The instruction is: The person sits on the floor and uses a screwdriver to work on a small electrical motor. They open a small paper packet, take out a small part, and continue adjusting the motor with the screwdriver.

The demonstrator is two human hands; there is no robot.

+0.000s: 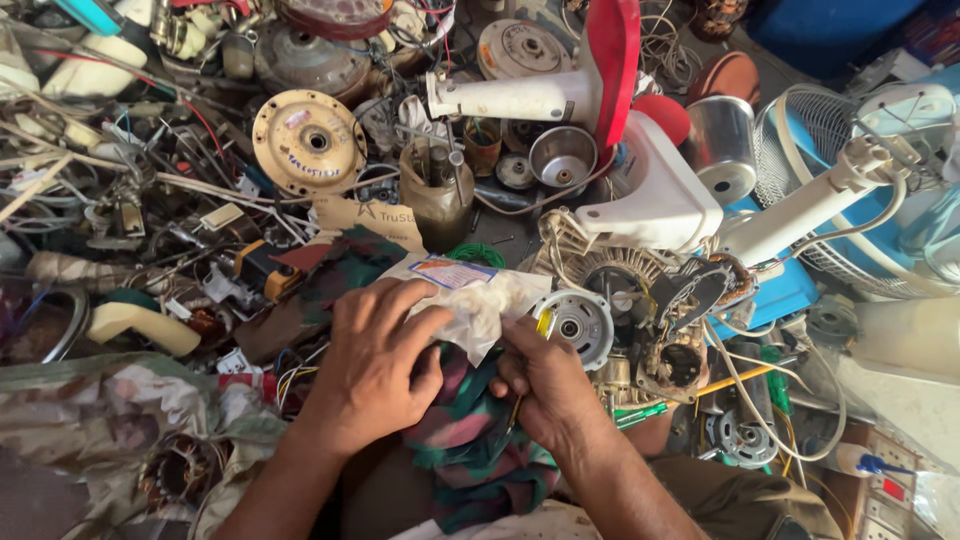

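Far left: a heap of wires (pixel 120 190) and a cream round motor plate (pixel 307 141) lie well apart from the hands.
Left hand (pixel 375 365): palm down, fingers curled and pressing on a crumpled white plastic bag (pixel 480 300) and the cloth under it.
Bag: lies between the two hands, touching both; its long axis runs from lower left to upper right, with a printed blue and red label at the upper left end.
Cloth (pixel 470 450): green, pink and dark patches, spread under the bag and both hands, running down toward the bottom edge.
Right hand (pixel 545 385): closed, fingers pinched on the bag's right edge; a thin yellow-handled tool (pixel 543 322) shows just above the knuckles, pointing up, but whether the hand grips it is hard to tell.
Just right of the hand: a small grey round motor cover (pixel 575 325), close beside the fingertips.
Farther right: a white fan stand (pixel 660 195) and a blue fan with a wire cage (pixel 850 190), cut off at the edge.
Hidden: what the bag holds cannot be made out.
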